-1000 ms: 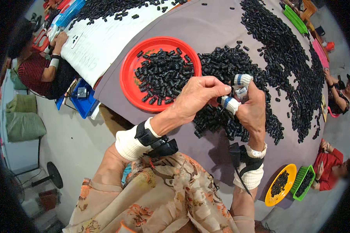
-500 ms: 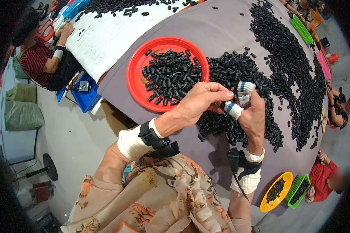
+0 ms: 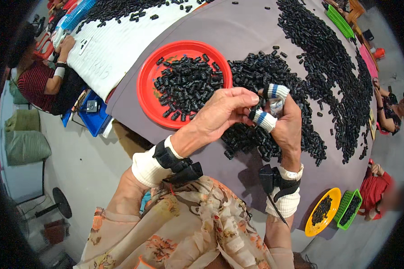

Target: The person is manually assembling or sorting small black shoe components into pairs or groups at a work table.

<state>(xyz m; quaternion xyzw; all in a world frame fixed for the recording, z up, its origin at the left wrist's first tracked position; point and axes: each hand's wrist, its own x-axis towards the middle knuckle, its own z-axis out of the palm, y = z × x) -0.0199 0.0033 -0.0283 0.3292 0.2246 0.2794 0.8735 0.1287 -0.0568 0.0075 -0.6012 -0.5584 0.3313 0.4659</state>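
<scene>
My left hand (image 3: 224, 110) is closed, its thumb and fingertips pinching a small black barrel-shaped plastic piece (image 3: 255, 106) that is mostly hidden. Facing it, my right hand (image 3: 286, 120) has curled fingers with white, blue-striped finger covers (image 3: 265, 121), and they meet the same black piece. Something pale and shiny (image 3: 275, 107) sits between the covered fingers. Both hands are above a heap of similar black pieces (image 3: 260, 141). Just left of them lies a round red tray (image 3: 144, 89) holding many more such pieces.
Another long heap of black pieces (image 3: 336, 80) spreads along the right of the grey-covered table (image 3: 175, 38). A yellow plate (image 3: 310, 226) and a green basket (image 3: 343, 219) stand at the lower right. Co-workers sit around, one in a striped top (image 3: 33, 85) at the left.
The whole view has shifted slightly, so the tray and heaps appear farther left. My hands stay together at the black piece, with only small finger movement.
</scene>
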